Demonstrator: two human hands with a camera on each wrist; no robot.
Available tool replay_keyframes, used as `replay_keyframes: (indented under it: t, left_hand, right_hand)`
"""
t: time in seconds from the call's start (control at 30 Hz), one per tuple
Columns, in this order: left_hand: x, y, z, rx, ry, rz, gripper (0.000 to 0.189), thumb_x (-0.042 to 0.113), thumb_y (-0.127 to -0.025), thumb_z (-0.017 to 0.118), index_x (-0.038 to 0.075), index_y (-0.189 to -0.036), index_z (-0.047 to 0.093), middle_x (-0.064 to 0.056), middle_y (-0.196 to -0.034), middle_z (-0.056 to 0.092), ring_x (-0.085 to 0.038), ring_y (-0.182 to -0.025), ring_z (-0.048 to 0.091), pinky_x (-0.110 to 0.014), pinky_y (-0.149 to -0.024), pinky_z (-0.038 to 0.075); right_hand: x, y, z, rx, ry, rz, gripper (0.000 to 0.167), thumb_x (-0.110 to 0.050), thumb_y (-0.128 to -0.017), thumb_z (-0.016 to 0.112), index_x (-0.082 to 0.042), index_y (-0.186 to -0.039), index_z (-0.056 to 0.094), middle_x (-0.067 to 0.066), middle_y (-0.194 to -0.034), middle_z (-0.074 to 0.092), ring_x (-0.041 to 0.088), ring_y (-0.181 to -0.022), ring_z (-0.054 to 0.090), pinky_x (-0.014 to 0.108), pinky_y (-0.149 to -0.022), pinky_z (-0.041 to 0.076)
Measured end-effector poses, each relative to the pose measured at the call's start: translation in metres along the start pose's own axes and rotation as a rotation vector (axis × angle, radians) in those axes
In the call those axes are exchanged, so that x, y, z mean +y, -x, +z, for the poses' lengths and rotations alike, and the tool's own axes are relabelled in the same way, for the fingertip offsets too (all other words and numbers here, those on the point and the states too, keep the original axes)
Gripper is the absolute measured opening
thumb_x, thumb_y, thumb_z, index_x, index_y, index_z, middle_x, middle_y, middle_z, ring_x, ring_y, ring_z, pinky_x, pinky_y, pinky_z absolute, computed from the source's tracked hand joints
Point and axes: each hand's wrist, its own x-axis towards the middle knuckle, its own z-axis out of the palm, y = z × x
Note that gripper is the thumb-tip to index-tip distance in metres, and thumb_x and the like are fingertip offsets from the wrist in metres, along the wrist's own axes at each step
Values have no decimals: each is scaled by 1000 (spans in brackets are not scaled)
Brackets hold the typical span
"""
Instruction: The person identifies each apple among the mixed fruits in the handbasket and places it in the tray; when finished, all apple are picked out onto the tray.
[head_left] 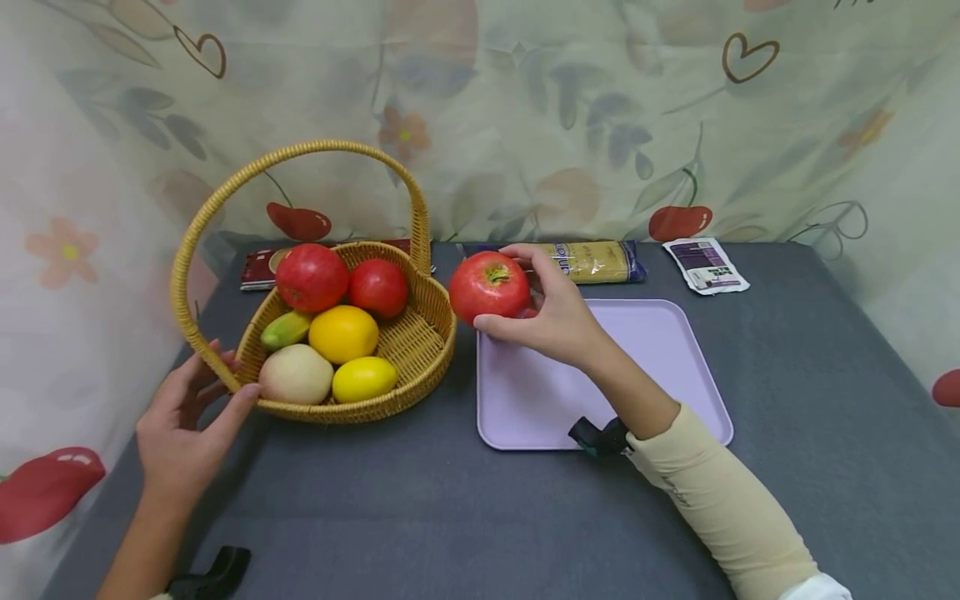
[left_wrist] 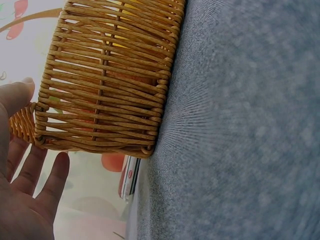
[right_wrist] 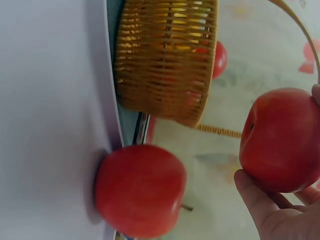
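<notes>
My right hand (head_left: pixel 551 312) holds a red apple (head_left: pixel 480 287) between thumb and fingers, above the left back corner of a lilac tray (head_left: pixel 637 375). In the right wrist view, another red apple (right_wrist: pixel 140 192) with a stem sits at the tray's edge; the hand and held apple mostly hide it in the head view. At the left, my left hand (head_left: pixel 187 417) grips the wicker basket (left_wrist: pixel 105 75) by its rim at the handle's base. Inside are a pomegranate (head_left: pixel 311 279), a red fruit (head_left: pixel 378 287), an orange-yellow fruit (head_left: pixel 343 333), a lemon (head_left: pixel 365 379), a pale peach (head_left: pixel 296 375) and a green fruit (head_left: pixel 287 331).
Behind the tray lies a yellow and blue packet (head_left: pixel 596 262), with a white and purple pouch (head_left: pixel 707 267) farther right. A dark red package (head_left: pixel 261 268) is partly hidden behind the basket. A patterned curtain (head_left: pixel 510 125) borders the grey tabletop (head_left: pixel 420 508).
</notes>
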Motion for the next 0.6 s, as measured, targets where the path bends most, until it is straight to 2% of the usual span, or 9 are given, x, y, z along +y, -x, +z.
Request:
replay_keyframes:
  t: [0.2, 0.37, 0.6]
  left_hand:
    - [-1, -1, -1, -1, 3, 0, 63, -18, -73, 78, -4, -132, 62, -23, -117, 66, -15, -105, 67, -16, -89, 51]
    - [-3, 0, -1, 11, 20, 8, 62, -20, -72, 78, -6, -131, 62, -23, -116, 66, -15, -104, 67, -16, -89, 51]
    - [-3, 0, 0, 6, 15, 3, 62, -20, -72, 78, -6, -131, 62, -24, -117, 66, -15, -104, 67, -16, -89, 51]
  right_hand:
    - [10, 3, -12, 39, -28, 16, 72, -9, -79, 84, -8, -140, 45, 7, -133, 50, 25, -118, 55, 45, -92, 56]
    - [15, 3, -21, 53, -1, 34, 73, -14, -80, 84, -10, -141, 44, 7, -135, 50, 25, -120, 54, 47, -93, 54]
    - [19, 2, -32, 76, 52, 107, 75, -18, -82, 83, -10, -143, 41, 9, -136, 48, 27, -122, 52, 48, -95, 54]
